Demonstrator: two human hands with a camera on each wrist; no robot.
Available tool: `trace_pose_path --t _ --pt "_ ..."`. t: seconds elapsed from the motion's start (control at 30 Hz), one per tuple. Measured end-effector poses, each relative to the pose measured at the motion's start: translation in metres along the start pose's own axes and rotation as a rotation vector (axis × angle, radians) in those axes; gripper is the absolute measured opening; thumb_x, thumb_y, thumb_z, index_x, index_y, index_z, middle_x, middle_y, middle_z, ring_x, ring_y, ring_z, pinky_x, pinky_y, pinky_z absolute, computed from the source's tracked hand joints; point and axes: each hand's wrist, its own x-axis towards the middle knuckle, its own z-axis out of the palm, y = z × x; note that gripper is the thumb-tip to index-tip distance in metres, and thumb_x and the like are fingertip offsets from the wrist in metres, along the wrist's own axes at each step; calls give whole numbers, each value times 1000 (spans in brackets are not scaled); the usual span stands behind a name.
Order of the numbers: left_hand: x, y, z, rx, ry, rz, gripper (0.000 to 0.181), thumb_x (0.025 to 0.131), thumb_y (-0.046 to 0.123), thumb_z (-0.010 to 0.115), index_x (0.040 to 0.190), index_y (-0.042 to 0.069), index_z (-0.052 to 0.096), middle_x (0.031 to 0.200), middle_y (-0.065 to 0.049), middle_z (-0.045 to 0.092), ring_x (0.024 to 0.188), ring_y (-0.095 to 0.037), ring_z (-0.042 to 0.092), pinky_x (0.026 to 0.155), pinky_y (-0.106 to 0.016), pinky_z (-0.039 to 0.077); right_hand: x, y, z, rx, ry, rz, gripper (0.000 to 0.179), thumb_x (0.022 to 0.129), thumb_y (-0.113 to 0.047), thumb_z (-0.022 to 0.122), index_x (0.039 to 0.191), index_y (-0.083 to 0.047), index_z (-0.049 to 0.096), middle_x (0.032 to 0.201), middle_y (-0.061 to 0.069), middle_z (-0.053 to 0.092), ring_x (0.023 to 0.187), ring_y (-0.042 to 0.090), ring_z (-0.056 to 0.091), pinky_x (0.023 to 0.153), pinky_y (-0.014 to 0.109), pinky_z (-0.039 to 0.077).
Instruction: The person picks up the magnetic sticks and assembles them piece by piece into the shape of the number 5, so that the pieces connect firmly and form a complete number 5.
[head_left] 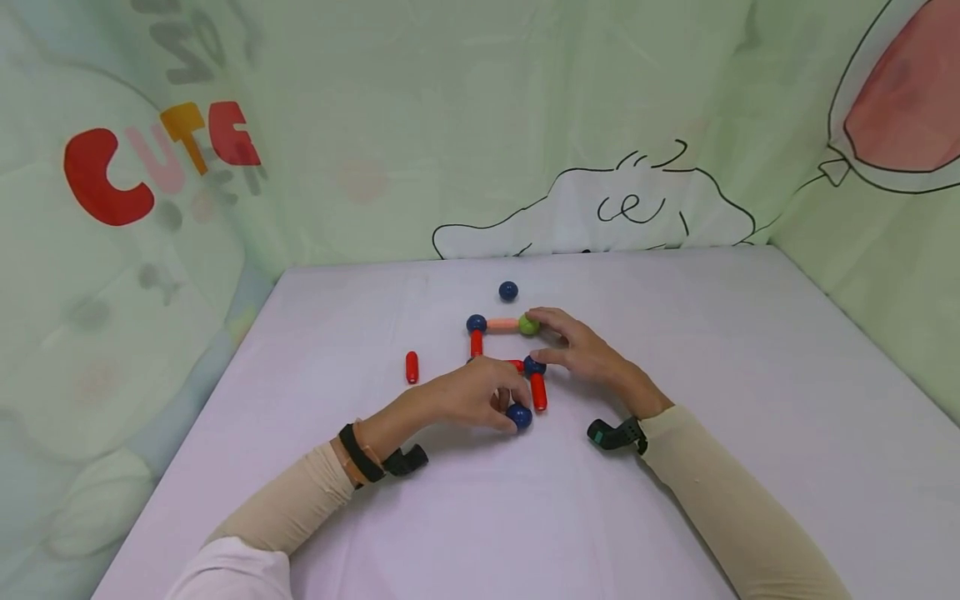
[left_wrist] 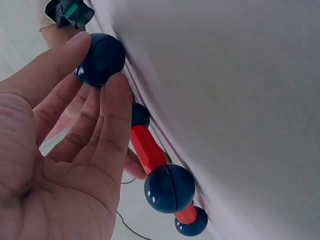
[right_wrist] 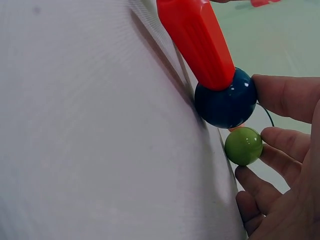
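Observation:
My left hand (head_left: 480, 392) pinches a blue ball (left_wrist: 102, 60) between thumb and fingertips, low over the table. Close beside that ball lies the free end of a red rod (head_left: 539, 393), whose other end joins a blue corner ball (head_left: 535, 366). My right hand (head_left: 588, 350) spreads along the structure: its thumb touches the corner ball and its fingers touch a green ball (right_wrist: 243, 146). A pink rod (head_left: 502, 324) links the green ball to another blue ball (head_left: 476, 323). More red rods (left_wrist: 147, 150) continue the shape, partly behind my left hand in the head view.
A loose red rod (head_left: 412, 367) lies left of the structure. Beyond it, near the back, sits a loose blue ball (head_left: 508, 291). The pale table cloth (head_left: 637, 533) reaches a printed curtain (head_left: 360, 167) behind. Each wrist wears a black camera (head_left: 617, 434).

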Motion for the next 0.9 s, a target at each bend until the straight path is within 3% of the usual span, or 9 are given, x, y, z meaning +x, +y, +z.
trace_pose_path --t 0.2,0.47,0.9 --pt "4 1 3 36 -2 50 29 83 12 85 112 12 76 101 3 66 80 -7 61 75 -20 54 0 0 0 1 -2 -11 64 97 -19 67 155 -15 41 164 12 29 151 37 25 119 61 22" --pt "5 1 5 30 -1 8 28 86 15 83 112 11 73 92 5 64 83 -6 60 76 -16 52 -2 2 -2 27 -2 -27 64 97 -18 68 154 -13 41 163 14 29 151 38 24 118 62 22" --pt "6 -1 10 46 -7 -17 16 93 21 75 108 15 71 78 8 61 73 -7 56 68 -18 49 0 5 -1 28 1 -33 64 96 -21 69 154 -15 42 163 13 30 151 38 25 117 61 25"
